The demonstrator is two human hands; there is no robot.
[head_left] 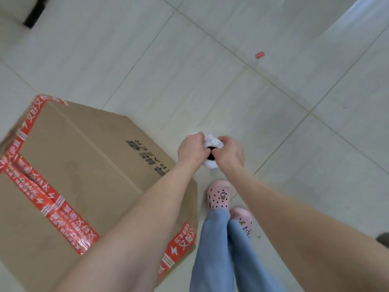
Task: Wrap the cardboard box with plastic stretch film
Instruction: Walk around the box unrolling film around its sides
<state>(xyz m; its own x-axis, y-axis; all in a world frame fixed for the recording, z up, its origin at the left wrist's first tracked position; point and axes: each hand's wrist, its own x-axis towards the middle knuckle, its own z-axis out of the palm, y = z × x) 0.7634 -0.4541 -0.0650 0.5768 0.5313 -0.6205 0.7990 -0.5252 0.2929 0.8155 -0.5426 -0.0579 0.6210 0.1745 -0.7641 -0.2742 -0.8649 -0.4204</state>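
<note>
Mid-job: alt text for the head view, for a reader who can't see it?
The left hand and right hand grip a white roll of stretch film beside a cardboard box sealed with red tape on a tiled floor. Pink clogs show below.

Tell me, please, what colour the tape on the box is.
The tape is red with white print; head view.

Pale grey tile floor (210, 60) with thin dark grout lines; small pink scrap (259, 55) on it; blurred black object (34, 12) top left.

Soft, even daylight; motion blur throughout, wide-angle bending at edges.
</note>
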